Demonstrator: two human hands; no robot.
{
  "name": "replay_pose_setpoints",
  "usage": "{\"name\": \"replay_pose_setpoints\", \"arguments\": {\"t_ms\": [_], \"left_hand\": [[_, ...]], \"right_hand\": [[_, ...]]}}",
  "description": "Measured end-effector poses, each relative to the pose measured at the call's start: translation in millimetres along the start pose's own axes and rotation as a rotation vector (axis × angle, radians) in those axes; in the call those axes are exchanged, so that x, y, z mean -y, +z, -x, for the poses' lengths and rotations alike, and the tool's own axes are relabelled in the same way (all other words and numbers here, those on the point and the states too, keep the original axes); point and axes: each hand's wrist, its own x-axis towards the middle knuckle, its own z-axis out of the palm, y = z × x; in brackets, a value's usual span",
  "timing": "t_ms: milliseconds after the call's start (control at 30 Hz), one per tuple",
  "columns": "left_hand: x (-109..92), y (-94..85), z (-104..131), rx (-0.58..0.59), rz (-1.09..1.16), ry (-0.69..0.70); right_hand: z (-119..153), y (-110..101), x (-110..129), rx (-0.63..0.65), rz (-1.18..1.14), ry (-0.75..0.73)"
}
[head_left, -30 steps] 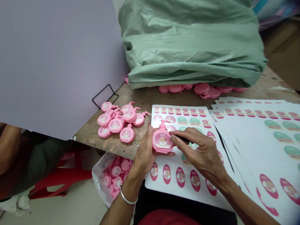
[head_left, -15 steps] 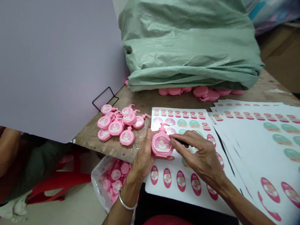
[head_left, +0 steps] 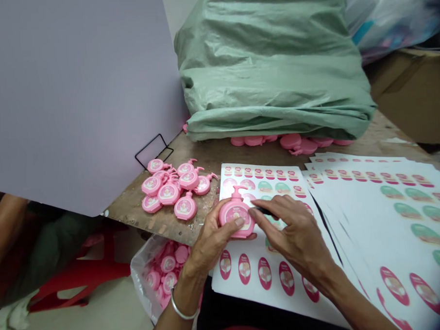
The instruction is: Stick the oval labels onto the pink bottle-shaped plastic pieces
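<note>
A pink toy pump bottle (head_left: 230, 210) with a round "BABY" label stands nearly upright in my left hand (head_left: 213, 236). The thumb lies across the label's lower part and the fingers go behind the bottle. My right hand (head_left: 293, 225) pinches a slim black tool (head_left: 267, 211) whose kind I cannot make out; its fingertips are at the bottle's right edge. Beneath both hands lies a sticker sheet (head_left: 244, 297) printed with pink ovals and green shapes. To the left, several labelled pink pump bottles (head_left: 169, 193) sit in a cluster on the wooden table (head_left: 135, 221).
A big green sack (head_left: 274, 80) rests at the back, with pink bottles (head_left: 303, 146) under its edge. More sticker sheets (head_left: 372, 226) spread out on the right. Below the table's left edge is a plastic-lined bin (head_left: 142, 265) of pink bottles. Another person's arm (head_left: 7, 223) shows at far left.
My left thumb has come over onto the label's lower part. My right fingertips stay by the bottle's right edge with the black tool. The view has shifted slightly.
</note>
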Motion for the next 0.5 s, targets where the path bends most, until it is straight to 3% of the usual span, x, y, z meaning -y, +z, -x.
{"name": "replay_pose_setpoints", "arguments": {"t_ms": [100,267,400,500], "left_hand": [[0.1,0.0,1.3,-0.015,-0.016,-0.013],[0.1,12.2,13.2,0.016,-0.211,-0.002],[2.9,6.2,25.7,-0.126,-0.181,-0.078],[-12.7,-23.7,20.9,-0.37,-0.426,0.069]], "right_hand": [[-2.5,2.7,-4.1,-0.063,0.096,0.096],[-2.8,23.5,5.2,0.097,-0.278,0.286],[-9.4,20.0,-13.3,0.08,-0.28,0.386],[-27.4,-2.1,-58.4,0.085,-0.23,0.378]]}}
